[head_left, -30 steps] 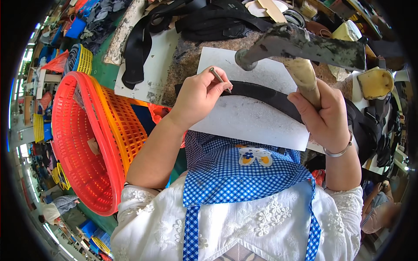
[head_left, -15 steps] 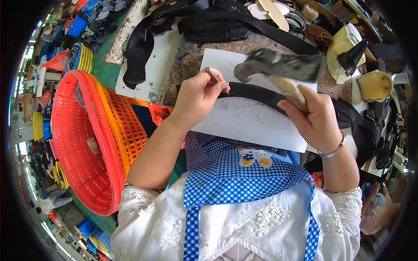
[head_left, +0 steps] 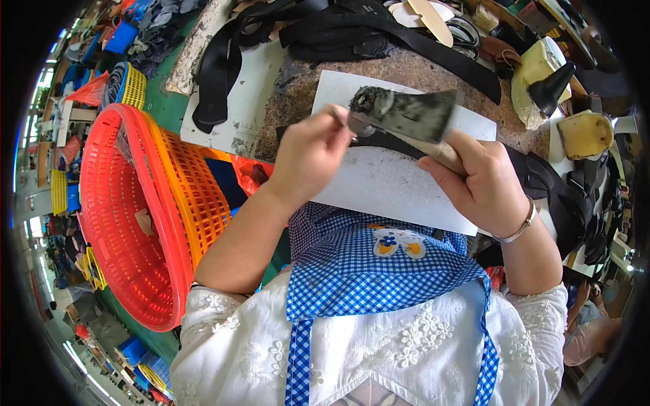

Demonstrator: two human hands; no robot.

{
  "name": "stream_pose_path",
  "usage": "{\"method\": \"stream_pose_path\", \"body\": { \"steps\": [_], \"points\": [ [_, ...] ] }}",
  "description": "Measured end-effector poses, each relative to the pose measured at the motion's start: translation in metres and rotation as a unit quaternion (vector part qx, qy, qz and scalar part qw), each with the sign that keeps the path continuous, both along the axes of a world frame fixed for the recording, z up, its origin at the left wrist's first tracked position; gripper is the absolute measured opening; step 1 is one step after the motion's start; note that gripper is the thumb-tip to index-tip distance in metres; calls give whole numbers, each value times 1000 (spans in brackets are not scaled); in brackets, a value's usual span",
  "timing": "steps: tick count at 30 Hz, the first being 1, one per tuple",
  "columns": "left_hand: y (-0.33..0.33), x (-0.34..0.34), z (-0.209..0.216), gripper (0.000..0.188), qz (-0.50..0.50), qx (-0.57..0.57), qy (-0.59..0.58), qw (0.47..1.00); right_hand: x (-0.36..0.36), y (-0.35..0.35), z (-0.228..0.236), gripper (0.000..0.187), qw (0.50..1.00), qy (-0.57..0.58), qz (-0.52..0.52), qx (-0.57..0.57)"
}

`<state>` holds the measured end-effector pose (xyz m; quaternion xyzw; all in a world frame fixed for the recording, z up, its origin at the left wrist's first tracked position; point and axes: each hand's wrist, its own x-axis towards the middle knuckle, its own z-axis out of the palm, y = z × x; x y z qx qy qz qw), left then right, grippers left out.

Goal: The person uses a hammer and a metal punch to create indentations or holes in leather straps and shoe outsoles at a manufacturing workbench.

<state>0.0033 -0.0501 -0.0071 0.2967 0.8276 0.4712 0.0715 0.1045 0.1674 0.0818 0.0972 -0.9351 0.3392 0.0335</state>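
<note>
My left hand [head_left: 308, 162] is closed around a thin metal punch [head_left: 338, 118], slightly smeared by motion. The punch's lower end meets the black strap [head_left: 387, 141], though my fingers partly hide that spot. The strap lies across a white board [head_left: 386, 189] marked with dark specks. In my right hand [head_left: 493, 181] is a hammer [head_left: 416, 116], gripped by its pale wooden handle. Its worn dark head, blurred, is close above the punch and the strap; whether it touches the punch I cannot tell.
Under the board is a rough brown stone slab [head_left: 298, 88]. More black straps [head_left: 220, 81] lie at the far side and right. A red plastic basket [head_left: 176, 230] stands at the left beside an orange one [head_left: 203, 196]. Yellowed containers [head_left: 582, 135] sit at the far right.
The hammer has come left and down, its head now close to the punch. My left hand remains near the same spot with the punch held.
</note>
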Motion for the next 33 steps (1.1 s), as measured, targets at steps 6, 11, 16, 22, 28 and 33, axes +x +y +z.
{"method": "stream_pose_path", "body": {
  "steps": [6, 11, 16, 22, 28, 33],
  "points": [
    [-7, -10, -6, 2, -27, 102, -89, 990, 0, 0, 6, 19, 993, -4, -65, -98],
    [-4, 0, 1, 4, -39, 23, -18, 999, -4, -4, 11, 20, 962, -7, -92, -256],
    [-6, -1, 0, 3, -14, 19, 19, 1000, -12, -3, 1, 19, 1000, 17, 12, -11],
    [-13, -8, 1, 2, -43, 62, -63, 995, -9, -2, 12, 12, 972, -26, -82, -220],
    [-11, -1, -2, 7, -2, 11, 6, 1000, -17, -5, -1, 23, 999, 7, 34, -17],
    [-20, -11, -3, 5, -24, 123, -89, 988, -16, -6, 4, 23, 999, 9, -11, -41]
  ]
}}
